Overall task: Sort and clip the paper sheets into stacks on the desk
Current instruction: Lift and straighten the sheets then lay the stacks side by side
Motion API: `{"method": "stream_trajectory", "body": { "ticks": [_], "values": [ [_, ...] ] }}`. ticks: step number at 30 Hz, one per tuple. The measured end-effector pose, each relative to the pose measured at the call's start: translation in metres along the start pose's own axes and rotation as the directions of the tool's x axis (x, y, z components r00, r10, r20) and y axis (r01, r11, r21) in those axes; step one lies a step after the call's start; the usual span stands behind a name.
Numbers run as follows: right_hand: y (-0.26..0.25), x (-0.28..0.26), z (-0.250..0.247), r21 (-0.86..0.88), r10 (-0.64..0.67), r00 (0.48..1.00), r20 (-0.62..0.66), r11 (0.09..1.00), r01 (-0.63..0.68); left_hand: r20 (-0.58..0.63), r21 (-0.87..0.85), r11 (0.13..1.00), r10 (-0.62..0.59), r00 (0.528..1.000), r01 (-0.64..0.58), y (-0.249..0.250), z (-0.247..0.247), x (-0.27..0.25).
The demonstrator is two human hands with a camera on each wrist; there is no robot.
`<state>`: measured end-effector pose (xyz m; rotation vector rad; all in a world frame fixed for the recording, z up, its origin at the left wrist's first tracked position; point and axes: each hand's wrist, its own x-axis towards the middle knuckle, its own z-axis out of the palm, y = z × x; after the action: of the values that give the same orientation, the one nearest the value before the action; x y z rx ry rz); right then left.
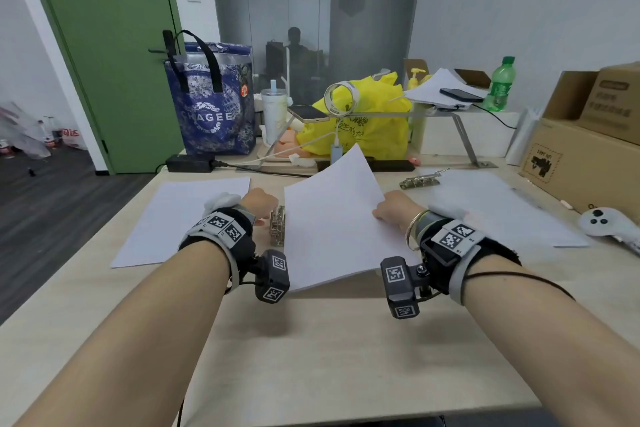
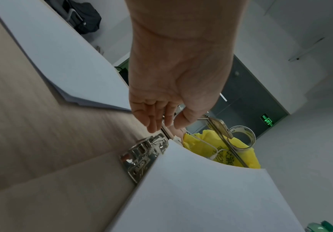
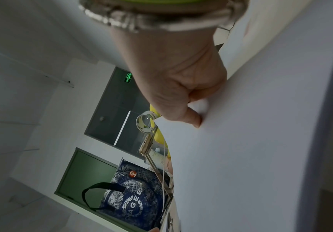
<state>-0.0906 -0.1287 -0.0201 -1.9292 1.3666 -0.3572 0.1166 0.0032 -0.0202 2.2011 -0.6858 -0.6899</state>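
Observation:
My right hand (image 1: 388,210) pinches the right edge of a white paper sheaf (image 1: 329,218) and holds it tilted above the middle of the desk; in the right wrist view the thumb (image 3: 193,119) presses on the paper (image 3: 261,149). My left hand (image 1: 261,206) hovers just left of it with relaxed fingers (image 2: 153,119), holding nothing, over a pile of metal clips (image 1: 278,229) (image 2: 141,155). One flat paper stack (image 1: 180,218) lies on the left, another (image 1: 502,208) on the right. A further metal clip (image 1: 419,181) lies behind the right stack.
Along the desk's far edge stand a blue tote bag (image 1: 211,104), a yellow plastic bag (image 1: 367,118) and a metal shelf (image 1: 460,135) with a phone, a tape roll and a green bottle (image 1: 500,85). Cardboard boxes (image 1: 588,135) and a white controller (image 1: 606,222) occupy the right side.

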Motion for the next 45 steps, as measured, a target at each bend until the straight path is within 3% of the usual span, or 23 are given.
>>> {"method": "stream_trajectory", "body": {
  "ticks": [3,11,13,17,21,25,27,30,33,37,42,45],
  "values": [
    [0.002,0.004,0.004,-0.069,0.030,0.999,0.021,0.997,-0.028,0.048,0.003,1.000,0.013,0.999,-0.014,0.000,0.003,0.007],
    [0.002,0.000,0.013,-0.273,0.054,0.996,0.073,0.962,-0.032,0.011,0.014,0.997,0.072,0.997,-0.072,-0.002,-0.002,0.009],
    [0.002,0.001,0.014,-0.203,0.045,0.995,0.089,0.979,-0.026,0.005,-0.007,0.996,0.085,0.996,-0.085,-0.003,-0.004,0.008],
    [0.004,0.001,0.013,-0.234,0.057,0.997,0.060,0.971,-0.041,0.008,0.019,0.985,0.174,0.985,-0.174,-0.005,-0.010,0.001],
    [0.005,-0.005,0.011,-0.157,0.032,0.992,0.123,0.988,-0.013,-0.002,0.024,0.973,0.228,0.974,-0.228,-0.006,-0.019,-0.010],
    [0.000,-0.011,0.009,-0.135,0.066,0.990,0.124,0.990,-0.049,0.048,-0.012,0.978,0.210,0.976,-0.210,-0.007,-0.025,-0.015],
    [-0.003,-0.014,0.009,-0.202,0.090,0.989,0.119,0.977,-0.064,0.070,0.001,0.980,0.198,0.978,-0.198,-0.008,-0.028,-0.017],
    [-0.007,-0.018,0.008,-0.237,0.120,0.992,0.037,0.966,-0.108,0.140,0.008,0.990,0.137,0.981,-0.140,-0.011,-0.033,-0.019],
    [-0.006,-0.018,0.008,-0.298,0.051,0.998,0.038,0.954,-0.038,0.248,0.025,0.999,0.038,0.968,-0.046,-0.014,-0.037,-0.022],
    [-0.003,-0.015,0.011,-0.294,0.050,0.997,0.056,0.955,-0.031,0.240,0.211,0.975,0.022,0.971,-0.074,-0.022,-0.039,-0.019],
    [-0.003,-0.015,0.012,-0.352,0.047,0.997,0.056,0.936,-0.024,0.253,0.227,0.973,-0.027,0.967,-0.032,-0.035,-0.030,-0.007],
    [-0.002,-0.010,0.013,-0.444,0.018,0.994,0.108,0.896,0.032,0.225,0.407,0.909,-0.007,0.974,-0.088,-0.031,-0.027,-0.010]
  ]
}}
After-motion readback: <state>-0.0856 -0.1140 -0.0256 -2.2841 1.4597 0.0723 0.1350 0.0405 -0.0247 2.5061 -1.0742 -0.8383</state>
